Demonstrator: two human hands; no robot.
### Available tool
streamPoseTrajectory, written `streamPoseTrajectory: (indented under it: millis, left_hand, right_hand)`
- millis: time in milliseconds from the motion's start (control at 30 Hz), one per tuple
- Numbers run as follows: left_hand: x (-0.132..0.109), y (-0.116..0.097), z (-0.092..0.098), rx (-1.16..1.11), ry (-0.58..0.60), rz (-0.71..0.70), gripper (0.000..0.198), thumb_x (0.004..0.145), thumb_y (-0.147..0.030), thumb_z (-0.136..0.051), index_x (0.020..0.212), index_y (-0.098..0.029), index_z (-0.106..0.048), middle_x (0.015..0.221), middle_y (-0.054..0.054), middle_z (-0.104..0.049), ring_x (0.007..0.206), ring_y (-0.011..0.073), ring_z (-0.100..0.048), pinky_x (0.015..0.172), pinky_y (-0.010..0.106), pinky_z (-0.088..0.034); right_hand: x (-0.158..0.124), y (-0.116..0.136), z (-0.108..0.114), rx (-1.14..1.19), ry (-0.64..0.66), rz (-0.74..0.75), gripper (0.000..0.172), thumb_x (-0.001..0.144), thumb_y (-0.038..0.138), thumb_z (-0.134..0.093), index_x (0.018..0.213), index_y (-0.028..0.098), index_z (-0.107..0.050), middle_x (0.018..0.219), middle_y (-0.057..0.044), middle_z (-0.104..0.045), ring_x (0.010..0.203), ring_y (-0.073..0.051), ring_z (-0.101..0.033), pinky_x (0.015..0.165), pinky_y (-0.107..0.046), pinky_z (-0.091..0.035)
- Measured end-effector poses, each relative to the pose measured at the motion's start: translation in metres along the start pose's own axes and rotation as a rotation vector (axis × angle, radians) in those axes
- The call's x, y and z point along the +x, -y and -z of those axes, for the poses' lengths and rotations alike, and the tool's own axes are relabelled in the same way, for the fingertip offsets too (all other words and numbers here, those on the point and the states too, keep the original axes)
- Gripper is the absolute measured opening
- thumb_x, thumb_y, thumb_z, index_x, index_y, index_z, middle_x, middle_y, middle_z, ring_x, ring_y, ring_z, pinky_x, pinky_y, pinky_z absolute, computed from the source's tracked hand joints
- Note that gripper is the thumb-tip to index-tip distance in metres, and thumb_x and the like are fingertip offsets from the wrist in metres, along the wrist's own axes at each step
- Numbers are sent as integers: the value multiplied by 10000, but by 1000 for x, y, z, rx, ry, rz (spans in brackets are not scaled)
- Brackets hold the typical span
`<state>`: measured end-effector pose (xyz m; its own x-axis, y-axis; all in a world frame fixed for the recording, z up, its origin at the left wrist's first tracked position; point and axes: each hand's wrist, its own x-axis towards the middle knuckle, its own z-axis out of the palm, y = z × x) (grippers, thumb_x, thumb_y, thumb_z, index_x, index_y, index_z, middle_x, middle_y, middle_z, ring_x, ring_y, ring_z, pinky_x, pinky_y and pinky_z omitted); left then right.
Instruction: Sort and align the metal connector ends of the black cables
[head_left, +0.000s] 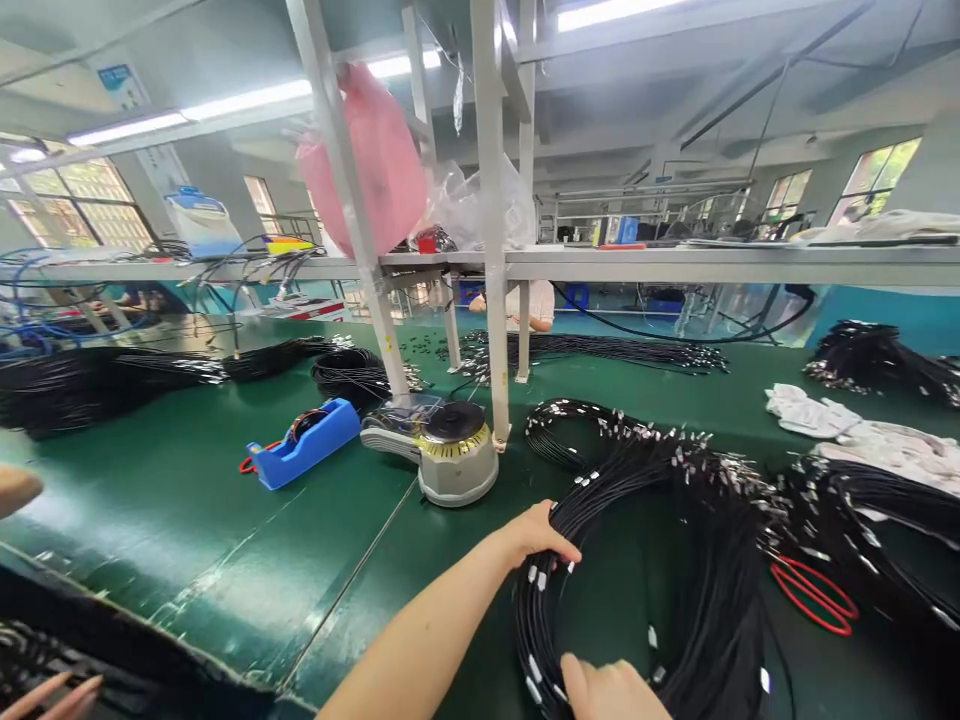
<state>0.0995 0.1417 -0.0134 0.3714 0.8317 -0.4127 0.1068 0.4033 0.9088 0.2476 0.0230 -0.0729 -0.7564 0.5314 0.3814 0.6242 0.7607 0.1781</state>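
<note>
A thick looped bundle of black cables (626,478) with white tags and metal connector ends lies on the green tabletop. My left hand (541,535) is wrapped round the left side of this loop, fingers and thumb closed on it. At the bottom edge my right hand (611,688) is closed on the lower part of the same loop, thumb against the cables. Part of that hand is cut off by the frame. Tags (537,576) show on the cables between my hands.
A grey round tape dispenser (459,470) and a blue tape holder (304,445) stand left of the loop. Red rings (814,597), more black cables (889,530) and white cloths (862,430) lie right. A shelf post (495,200) rises ahead. Another person's hand (64,697) shows bottom left.
</note>
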Motion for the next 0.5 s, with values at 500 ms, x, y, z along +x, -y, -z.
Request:
streamPoseTrajectory:
  millis: [500]
  left_hand:
    - [-44,-86,4,129,347,-71,412,528,-123,-640,847,-203,-391,547,-86,-503,383,64,-435,412,188,-359]
  right_hand:
    - [5,-5,11,278,8,2,463,759,104,-481,1212,123,-383,791,-62,-710,657,-223,-662,621,-316,-495]
